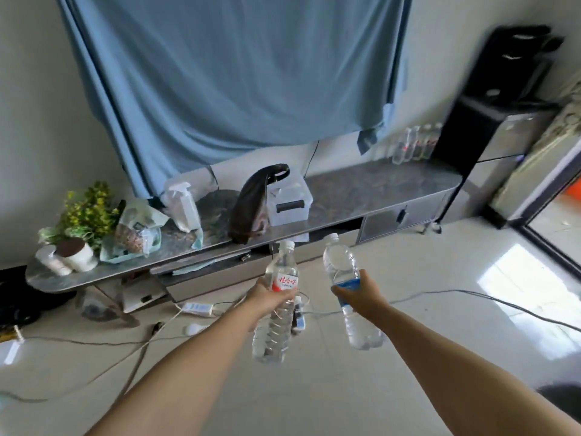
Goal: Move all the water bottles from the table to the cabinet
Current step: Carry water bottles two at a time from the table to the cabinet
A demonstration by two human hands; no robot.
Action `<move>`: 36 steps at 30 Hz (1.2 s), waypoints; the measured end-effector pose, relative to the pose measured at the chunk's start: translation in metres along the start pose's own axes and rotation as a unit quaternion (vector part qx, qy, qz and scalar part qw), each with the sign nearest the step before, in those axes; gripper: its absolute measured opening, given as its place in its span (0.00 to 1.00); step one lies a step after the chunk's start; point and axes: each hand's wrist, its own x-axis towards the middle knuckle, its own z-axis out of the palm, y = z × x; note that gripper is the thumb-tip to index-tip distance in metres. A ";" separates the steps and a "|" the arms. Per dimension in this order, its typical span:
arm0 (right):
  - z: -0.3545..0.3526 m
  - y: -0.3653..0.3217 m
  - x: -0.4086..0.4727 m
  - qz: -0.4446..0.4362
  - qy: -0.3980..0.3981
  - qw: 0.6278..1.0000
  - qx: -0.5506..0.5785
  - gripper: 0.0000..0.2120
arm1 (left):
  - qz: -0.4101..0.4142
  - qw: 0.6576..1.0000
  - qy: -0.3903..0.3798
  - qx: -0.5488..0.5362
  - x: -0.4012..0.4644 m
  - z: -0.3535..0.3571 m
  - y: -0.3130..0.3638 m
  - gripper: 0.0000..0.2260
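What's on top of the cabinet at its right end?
A row of clear water bottles stands at the back of the cabinet top, against the wall. The count is blurred, and the black appliance may hide more.

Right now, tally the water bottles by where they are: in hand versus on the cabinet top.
In hand: 2, a red-label bottle in the left hand and a blue-label bottle in the right hand.
On the cabinet top: 4, in the row of bottles at its far right end, blurred at that distance.
Total: 6
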 end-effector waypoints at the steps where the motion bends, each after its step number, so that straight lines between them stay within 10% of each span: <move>1: -0.031 0.010 0.016 0.009 0.018 1.000 0.004 0.24 | 0.006 1.000 -0.011 0.008 0.017 0.031 0.022 0.18; 36: -0.387 0.028 0.467 0.094 0.160 0.981 0.050 0.20 | 0.026 0.976 -0.182 0.119 0.460 0.346 0.421 0.22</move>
